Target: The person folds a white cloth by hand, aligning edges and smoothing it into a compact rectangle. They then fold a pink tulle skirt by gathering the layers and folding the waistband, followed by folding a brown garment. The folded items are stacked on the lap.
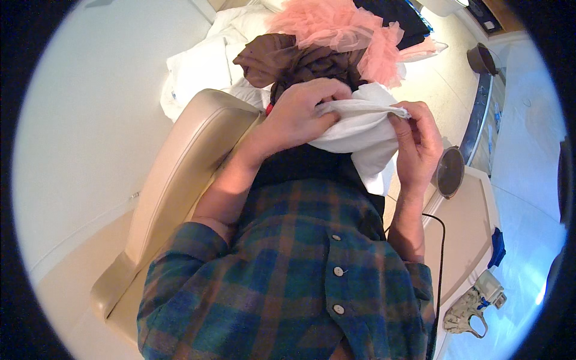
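A white cloth (360, 123) is bunched and stretched between my two hands above my lap. My left hand (306, 114) pinches its left part between thumb and curled fingers. At the right end, my right hand (418, 135) grips a gathered edge of the cloth between thumb and fingers. The lower part of the cloth hangs down below my right hand. Just beyond my left hand lies dark brown sheer fabric (270, 58), with pink tulle (328, 22) heaped behind it.
A cream padded armrest (180, 157) rises along my left side. White bedding (198, 67) lies past it by the wall. To my right are a brown round container (450, 172), a beige cabinet (463, 225), a black cable (443, 243) and a patterned handled item (463, 315).
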`<move>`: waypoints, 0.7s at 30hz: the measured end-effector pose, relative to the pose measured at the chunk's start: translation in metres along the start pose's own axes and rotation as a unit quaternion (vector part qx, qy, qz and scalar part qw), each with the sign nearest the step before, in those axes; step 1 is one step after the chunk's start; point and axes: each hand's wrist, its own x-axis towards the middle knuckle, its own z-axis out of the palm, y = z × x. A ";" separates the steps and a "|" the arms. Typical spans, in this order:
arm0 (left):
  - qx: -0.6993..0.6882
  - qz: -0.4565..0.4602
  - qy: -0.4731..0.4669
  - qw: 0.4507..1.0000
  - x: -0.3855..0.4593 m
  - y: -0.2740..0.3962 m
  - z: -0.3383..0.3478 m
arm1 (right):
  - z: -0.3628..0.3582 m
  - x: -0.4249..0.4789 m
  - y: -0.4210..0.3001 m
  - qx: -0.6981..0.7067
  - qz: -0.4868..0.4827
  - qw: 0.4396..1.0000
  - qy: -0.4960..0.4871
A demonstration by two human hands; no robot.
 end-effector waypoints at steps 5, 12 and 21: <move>-0.012 0.003 -0.109 0.994 0.024 0.022 0.006 | 0.006 -0.001 -0.008 0.015 -0.029 0.999 -0.041; -0.069 0.134 -0.004 0.989 0.056 -0.001 0.003 | -0.025 0.004 -0.007 0.055 0.061 0.997 -0.004; -0.134 -0.043 0.124 0.982 0.068 -0.034 -0.059 | -0.104 0.008 0.012 0.060 0.040 0.973 0.220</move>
